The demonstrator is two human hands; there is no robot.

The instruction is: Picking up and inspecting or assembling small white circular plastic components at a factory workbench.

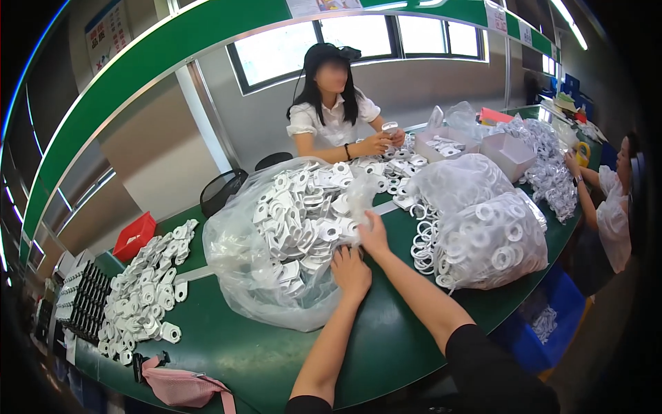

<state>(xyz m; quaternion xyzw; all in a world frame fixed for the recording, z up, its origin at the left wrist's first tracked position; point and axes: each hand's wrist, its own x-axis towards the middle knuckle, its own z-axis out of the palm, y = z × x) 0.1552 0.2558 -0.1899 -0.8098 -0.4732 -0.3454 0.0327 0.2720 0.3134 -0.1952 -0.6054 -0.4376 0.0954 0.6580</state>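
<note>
A large clear plastic bag (234,241) lies wide open on the green table, heaped with white plastic parts (296,214) that each have a round hole. At the heap's near right edge rests my left hand (352,273), its fingers stretched out over the parts and the bag's rim. Just beyond it, my right hand (374,237) is curled at the bag's right side, gripping the bunched film; its fingertips are partly hidden. To the right of my hands stands a full clear bag of white rings (493,238), with loose rings (423,238) along its left side.
Another pile of white parts (148,286) lies left, beside stacked black trays (81,303) and a red bin (134,236). A pink pouch (181,386) sits at the near edge. Opposite, a person (334,117) handles a white part; another person (610,200) works at right above a blue crate (552,324).
</note>
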